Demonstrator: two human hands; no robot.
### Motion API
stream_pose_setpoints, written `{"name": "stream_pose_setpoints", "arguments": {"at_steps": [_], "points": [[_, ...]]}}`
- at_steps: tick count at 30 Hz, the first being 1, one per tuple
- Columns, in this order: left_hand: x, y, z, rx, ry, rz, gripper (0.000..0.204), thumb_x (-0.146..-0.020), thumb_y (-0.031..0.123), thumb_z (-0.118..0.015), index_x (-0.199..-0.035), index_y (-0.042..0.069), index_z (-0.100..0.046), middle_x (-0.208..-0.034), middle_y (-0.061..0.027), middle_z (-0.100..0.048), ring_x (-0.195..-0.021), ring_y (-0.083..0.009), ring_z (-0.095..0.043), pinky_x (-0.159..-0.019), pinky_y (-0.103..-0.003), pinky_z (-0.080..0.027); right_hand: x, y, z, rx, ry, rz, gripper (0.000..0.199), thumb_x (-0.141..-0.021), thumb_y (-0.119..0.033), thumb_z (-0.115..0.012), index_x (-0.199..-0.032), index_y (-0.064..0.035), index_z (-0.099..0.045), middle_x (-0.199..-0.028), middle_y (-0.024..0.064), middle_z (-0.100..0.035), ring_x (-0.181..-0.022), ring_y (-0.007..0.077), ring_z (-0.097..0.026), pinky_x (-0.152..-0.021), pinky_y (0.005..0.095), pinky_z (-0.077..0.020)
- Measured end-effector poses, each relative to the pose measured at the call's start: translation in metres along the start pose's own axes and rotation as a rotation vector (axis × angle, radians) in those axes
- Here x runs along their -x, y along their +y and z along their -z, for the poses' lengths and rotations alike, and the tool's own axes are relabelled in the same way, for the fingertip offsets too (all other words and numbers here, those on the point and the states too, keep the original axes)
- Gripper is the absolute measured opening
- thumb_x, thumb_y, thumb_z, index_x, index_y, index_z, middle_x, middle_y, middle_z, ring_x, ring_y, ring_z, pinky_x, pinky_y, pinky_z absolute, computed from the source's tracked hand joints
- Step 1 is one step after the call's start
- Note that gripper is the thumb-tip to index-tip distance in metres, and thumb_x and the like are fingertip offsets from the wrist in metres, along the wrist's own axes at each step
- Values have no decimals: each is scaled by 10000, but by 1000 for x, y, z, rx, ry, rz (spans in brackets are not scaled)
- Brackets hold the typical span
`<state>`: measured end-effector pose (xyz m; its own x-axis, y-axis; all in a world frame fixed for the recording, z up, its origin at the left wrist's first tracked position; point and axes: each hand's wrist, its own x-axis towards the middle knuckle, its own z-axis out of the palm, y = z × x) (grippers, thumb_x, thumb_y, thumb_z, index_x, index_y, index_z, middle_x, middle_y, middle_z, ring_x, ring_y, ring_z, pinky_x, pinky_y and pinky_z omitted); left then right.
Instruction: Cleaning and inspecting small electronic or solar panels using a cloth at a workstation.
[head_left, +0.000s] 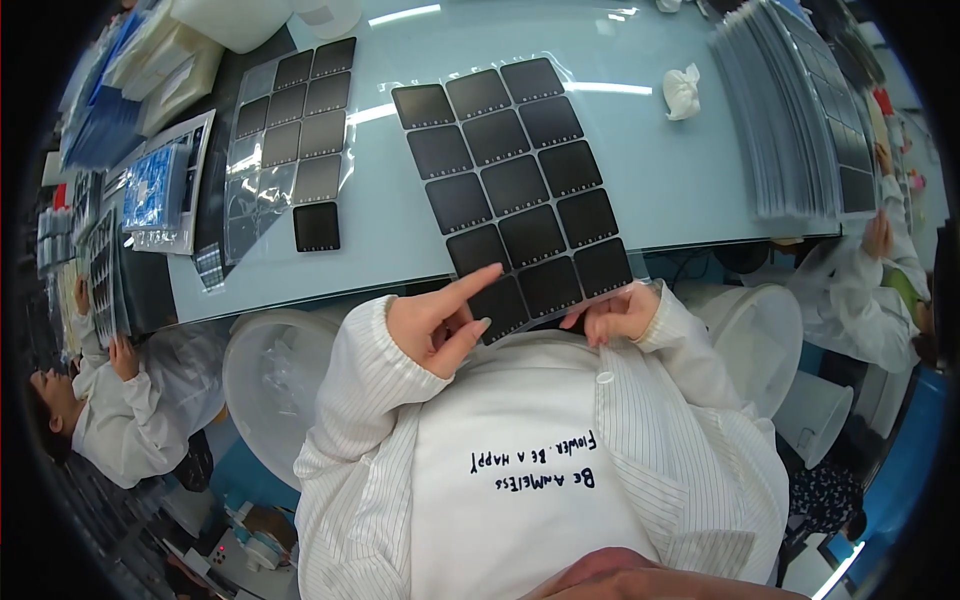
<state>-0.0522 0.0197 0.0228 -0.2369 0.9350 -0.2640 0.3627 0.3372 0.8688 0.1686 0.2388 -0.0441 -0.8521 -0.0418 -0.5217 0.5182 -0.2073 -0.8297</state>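
A clear plastic tray (551,226) lies slanted before me, its near end over the table edge. Dark square panels with rounded corners (515,185) fill it in rows of three. My left hand (437,318) is by its near left corner, index finger stretched over a panel and thumb apart; the other fingers curl under, and I see nothing held. At the near right corner my right hand (618,314) grips the tray's edge between thumb and fingers. A second clear tray (245,215), partly filled with similar panels, lies to the left, with one darker panel (317,227) at its near corner.
A tall stack of clear trays (770,120) stands at the right; a crumpled white tissue (682,92) lies nearer the middle. Blue film-wrapped packs (160,190) sit at the left. Large white bins (275,365) stand below the table edge. Co-workers (150,400) sit on both sides.
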Motion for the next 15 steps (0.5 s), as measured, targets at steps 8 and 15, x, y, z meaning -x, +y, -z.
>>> {"name": "stream_pose_setpoints", "arguments": {"at_steps": [8,15], "points": [[1,-1,7,23,8,3,476,-847,14,-597,-1315,79,-537,-666,-22,-631,-559,-104,-586,-583,-239,-473,30,-46,4,213,383,-9,451,-966,-265,-498,-653,20,-653,-555,74,-629,-506,122,-567,-525,244,-449],[-19,8,19,25,207,26,384,-872,62,-612,-1255,71,-585,-685,-44,-616,-577,-106,-580,-572,-240,-474,102,-82,62,195,903,599,181,-953,-83,-529,-1068,34,-603,-585,114,-616,-401,139,-523,-383,234,-371]]}}
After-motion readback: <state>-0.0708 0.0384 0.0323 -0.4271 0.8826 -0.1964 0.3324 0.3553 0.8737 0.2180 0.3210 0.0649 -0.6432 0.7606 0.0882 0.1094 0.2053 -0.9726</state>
